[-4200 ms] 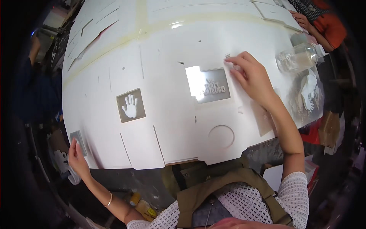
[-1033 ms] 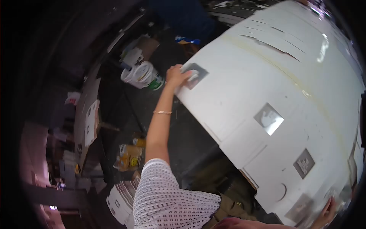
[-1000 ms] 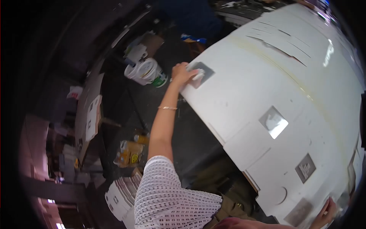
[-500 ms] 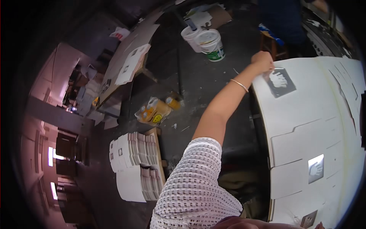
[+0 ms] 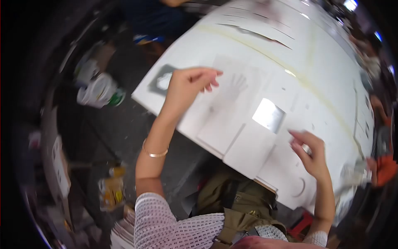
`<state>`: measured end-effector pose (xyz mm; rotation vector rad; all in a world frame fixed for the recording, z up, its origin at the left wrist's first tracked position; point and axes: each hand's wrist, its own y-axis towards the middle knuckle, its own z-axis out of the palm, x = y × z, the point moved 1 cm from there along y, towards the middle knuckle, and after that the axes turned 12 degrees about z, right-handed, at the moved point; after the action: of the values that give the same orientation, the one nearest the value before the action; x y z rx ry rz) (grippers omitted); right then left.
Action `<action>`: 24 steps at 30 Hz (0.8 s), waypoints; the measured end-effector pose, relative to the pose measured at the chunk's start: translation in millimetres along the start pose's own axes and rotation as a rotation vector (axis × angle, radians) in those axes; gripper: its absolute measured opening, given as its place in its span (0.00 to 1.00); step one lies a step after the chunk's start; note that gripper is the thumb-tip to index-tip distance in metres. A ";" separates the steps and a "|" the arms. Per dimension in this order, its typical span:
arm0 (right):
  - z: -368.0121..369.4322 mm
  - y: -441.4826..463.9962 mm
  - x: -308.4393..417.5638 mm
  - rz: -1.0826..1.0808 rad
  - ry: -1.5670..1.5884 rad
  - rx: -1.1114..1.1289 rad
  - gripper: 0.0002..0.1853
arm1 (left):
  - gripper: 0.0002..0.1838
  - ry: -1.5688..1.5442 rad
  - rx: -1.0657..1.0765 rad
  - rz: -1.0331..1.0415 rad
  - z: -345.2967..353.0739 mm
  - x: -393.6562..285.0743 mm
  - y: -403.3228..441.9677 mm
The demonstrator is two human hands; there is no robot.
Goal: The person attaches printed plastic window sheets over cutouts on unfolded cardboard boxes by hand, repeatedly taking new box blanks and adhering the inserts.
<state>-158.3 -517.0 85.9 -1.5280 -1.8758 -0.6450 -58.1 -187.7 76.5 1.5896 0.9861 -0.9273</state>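
Right hand (image 5: 311, 155): half past four from bright square (image 5: 269, 115), fingers curled; cannot tell whether gripping.
Bright square: amid white board (image 5: 327, 114), glaring.
Handprint (image 5: 238, 83): faint, half past ten from bright square.
Left hand (image 5: 188, 88): nine o'clock from handprint, fingers curled; grip too blurred to tell.
Grey plate (image 5: 162, 80): at left hand's ten o'clock.

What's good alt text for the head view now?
The person's left hand and right hand are half-curled over a white work surface; blur hides whether either holds anything. A shiny square lies between them; a grey square with a white shape sits partly behind the left hand.
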 end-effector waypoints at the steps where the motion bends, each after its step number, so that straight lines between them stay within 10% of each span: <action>1: 8.1 7.0 -1.1 0.085 0.200 0.021 0.14 | 0.10 -0.037 0.053 0.011 20.1 -1.2 -1.3; 11: 22.4 45.3 -33.8 0.402 0.577 -0.155 0.09 | 0.10 -0.197 0.289 -0.180 90.3 25.7 -16.6; 17: 26.9 67.8 -72.2 0.636 0.649 -0.178 0.07 | 0.13 0.362 0.440 0.390 79.0 34.2 -30.4; 24: 42.0 71.8 -78.2 0.649 0.630 -0.176 0.07 | 0.15 0.394 0.548 0.378 79.8 41.4 -42.3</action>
<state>-84.6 -524.6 -1.0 -1.6613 -0.8129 -0.8556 -89.3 -252.5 7.9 2.3914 0.6720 -0.6576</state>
